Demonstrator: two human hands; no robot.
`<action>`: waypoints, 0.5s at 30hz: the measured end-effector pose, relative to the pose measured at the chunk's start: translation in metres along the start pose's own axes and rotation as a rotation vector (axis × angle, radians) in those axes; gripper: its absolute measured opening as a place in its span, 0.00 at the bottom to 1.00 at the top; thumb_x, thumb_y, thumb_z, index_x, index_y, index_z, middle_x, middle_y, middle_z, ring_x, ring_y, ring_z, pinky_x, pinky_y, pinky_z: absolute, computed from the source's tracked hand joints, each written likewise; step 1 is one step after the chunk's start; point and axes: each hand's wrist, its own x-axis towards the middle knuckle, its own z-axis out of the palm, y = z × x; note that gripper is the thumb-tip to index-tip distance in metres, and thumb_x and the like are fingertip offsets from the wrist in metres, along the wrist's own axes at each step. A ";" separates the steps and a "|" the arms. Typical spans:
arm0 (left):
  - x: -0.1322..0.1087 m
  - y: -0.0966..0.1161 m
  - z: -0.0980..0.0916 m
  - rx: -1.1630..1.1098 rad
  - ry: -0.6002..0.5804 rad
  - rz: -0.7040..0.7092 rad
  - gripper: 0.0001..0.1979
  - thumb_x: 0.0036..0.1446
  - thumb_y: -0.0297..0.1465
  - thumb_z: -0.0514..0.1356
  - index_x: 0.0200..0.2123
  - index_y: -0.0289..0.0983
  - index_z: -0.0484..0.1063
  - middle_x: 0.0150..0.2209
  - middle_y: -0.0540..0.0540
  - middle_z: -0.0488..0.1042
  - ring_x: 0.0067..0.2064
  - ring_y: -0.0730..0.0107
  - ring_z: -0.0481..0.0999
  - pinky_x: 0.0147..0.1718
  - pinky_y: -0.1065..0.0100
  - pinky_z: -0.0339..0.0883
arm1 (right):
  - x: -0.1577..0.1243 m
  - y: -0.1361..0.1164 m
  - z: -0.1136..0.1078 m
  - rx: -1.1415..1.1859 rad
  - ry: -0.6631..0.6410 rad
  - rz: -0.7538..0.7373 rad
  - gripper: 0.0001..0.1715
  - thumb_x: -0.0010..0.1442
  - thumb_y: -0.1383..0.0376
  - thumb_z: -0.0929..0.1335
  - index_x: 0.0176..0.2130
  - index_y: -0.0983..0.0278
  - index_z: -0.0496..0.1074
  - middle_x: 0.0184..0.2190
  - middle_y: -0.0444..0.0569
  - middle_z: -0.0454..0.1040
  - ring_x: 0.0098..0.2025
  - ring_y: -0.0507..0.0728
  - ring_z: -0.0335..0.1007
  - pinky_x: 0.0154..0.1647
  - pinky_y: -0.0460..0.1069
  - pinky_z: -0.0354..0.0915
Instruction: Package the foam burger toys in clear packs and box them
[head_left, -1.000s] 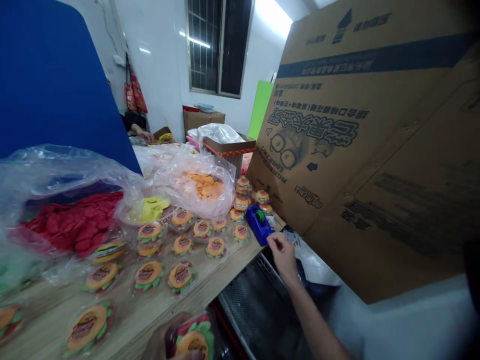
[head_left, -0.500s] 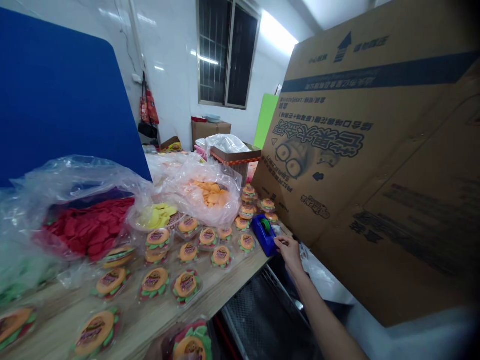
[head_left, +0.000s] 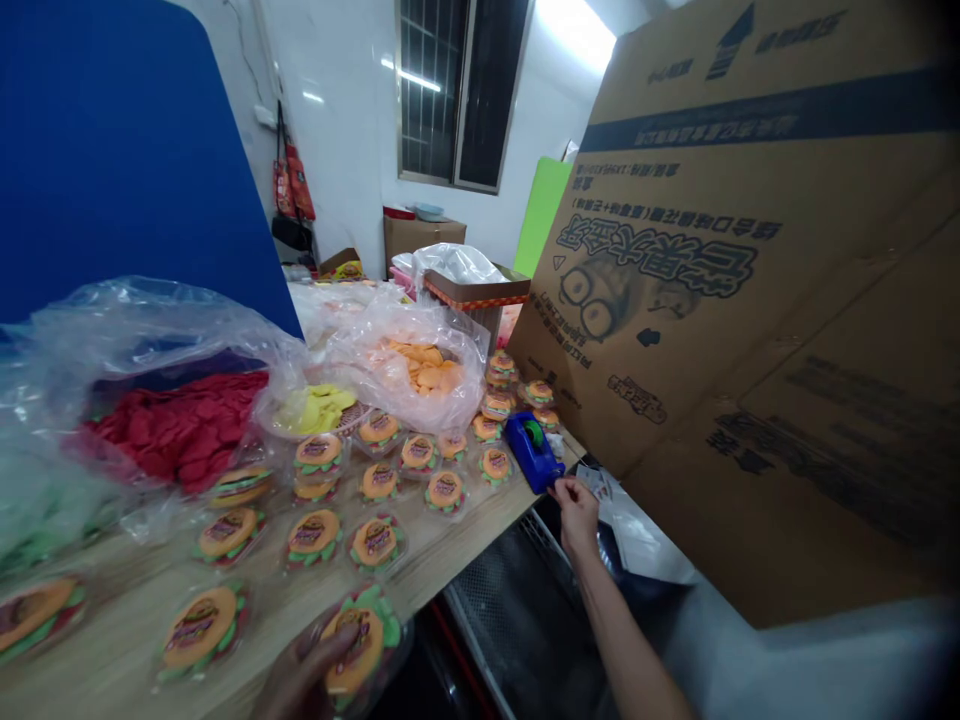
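Note:
My right hand (head_left: pixel 576 508) is pinched shut just below the blue tape dispenser (head_left: pixel 533 451), which stands at the table's right end; what the fingertips hold is too small to make out. My left hand (head_left: pixel 304 675) is at the table's near edge, its fingers over a burger-shaped toy in a clear round pack (head_left: pixel 358 637). Several more such packs (head_left: pixel 373 541) lie in rows on the wooden table (head_left: pixel 262 625).
Clear bags hold red pieces (head_left: pixel 172 430), yellow pieces (head_left: pixel 321 408) and orange pieces (head_left: pixel 426 367). A large tilted cardboard box (head_left: pixel 750 300) fills the right side. A blue panel (head_left: pixel 112 160) stands at the left. A dark mesh bin (head_left: pixel 517 620) sits below the table edge.
My right hand drew back slightly from the tape dispenser toward me. My left hand brought the burger pack up onto the table's near edge.

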 end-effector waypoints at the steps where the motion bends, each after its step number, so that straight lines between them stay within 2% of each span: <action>1: -0.001 0.001 0.000 -0.019 0.001 0.009 0.19 0.34 0.36 0.70 0.31 0.34 0.75 0.29 0.46 0.77 0.31 0.63 0.75 0.33 0.66 0.69 | 0.001 0.001 0.000 -0.004 0.014 0.009 0.13 0.38 0.59 0.72 0.17 0.64 0.68 0.27 0.43 0.65 0.30 0.51 0.62 0.34 0.48 0.68; 5: -0.007 0.002 -0.002 -0.110 0.042 0.097 0.15 0.39 0.36 0.69 0.29 0.33 0.72 0.25 0.48 0.75 0.27 0.67 0.74 0.27 0.68 0.68 | -0.007 -0.001 0.003 0.004 0.038 0.107 0.13 0.37 0.61 0.72 0.18 0.63 0.65 0.20 0.39 0.62 0.25 0.49 0.59 0.31 0.48 0.66; 6: -0.009 0.002 -0.003 -0.132 0.054 0.116 0.15 0.40 0.36 0.68 0.29 0.34 0.72 0.25 0.48 0.74 0.27 0.67 0.74 0.26 0.69 0.68 | -0.016 -0.002 0.006 0.015 0.021 0.142 0.14 0.37 0.60 0.72 0.19 0.63 0.64 0.19 0.38 0.62 0.24 0.49 0.59 0.30 0.48 0.66; 8: -0.012 0.003 -0.006 -0.188 0.117 0.191 0.14 0.41 0.35 0.68 0.31 0.34 0.72 0.28 0.49 0.74 0.30 0.67 0.75 0.29 0.67 0.70 | -0.045 -0.009 0.016 0.037 -0.059 0.222 0.16 0.36 0.59 0.73 0.20 0.63 0.64 0.20 0.38 0.63 0.24 0.49 0.61 0.30 0.48 0.67; 10: -0.015 0.006 -0.011 -0.208 0.176 0.287 0.14 0.42 0.35 0.68 0.31 0.34 0.73 0.30 0.49 0.74 0.31 0.70 0.74 0.29 0.68 0.69 | -0.088 -0.022 0.029 0.059 -0.231 0.333 0.16 0.34 0.60 0.75 0.22 0.64 0.68 0.22 0.40 0.66 0.25 0.50 0.63 0.29 0.48 0.67; 13: -0.021 0.007 -0.018 -0.193 0.222 0.391 0.14 0.44 0.35 0.66 0.34 0.34 0.73 0.32 0.48 0.74 0.31 0.71 0.73 0.28 0.71 0.68 | -0.166 -0.050 0.052 0.075 -0.701 0.534 0.13 0.40 0.60 0.75 0.25 0.65 0.72 0.25 0.44 0.70 0.28 0.51 0.65 0.30 0.47 0.65; 14: -0.024 0.008 -0.020 -0.182 0.233 0.409 0.14 0.45 0.35 0.66 0.35 0.33 0.73 0.32 0.47 0.74 0.32 0.71 0.73 0.28 0.71 0.67 | -0.189 -0.060 0.060 0.063 -0.859 0.548 0.12 0.44 0.60 0.74 0.24 0.66 0.72 0.24 0.44 0.70 0.27 0.51 0.65 0.30 0.47 0.64; 15: -0.027 0.008 -0.023 -0.171 0.244 0.422 0.14 0.45 0.34 0.66 0.36 0.33 0.73 0.33 0.46 0.74 0.32 0.71 0.73 0.28 0.72 0.67 | -0.209 -0.067 0.069 0.056 -0.963 0.542 0.12 0.46 0.60 0.73 0.23 0.65 0.72 0.23 0.44 0.69 0.26 0.51 0.64 0.30 0.46 0.62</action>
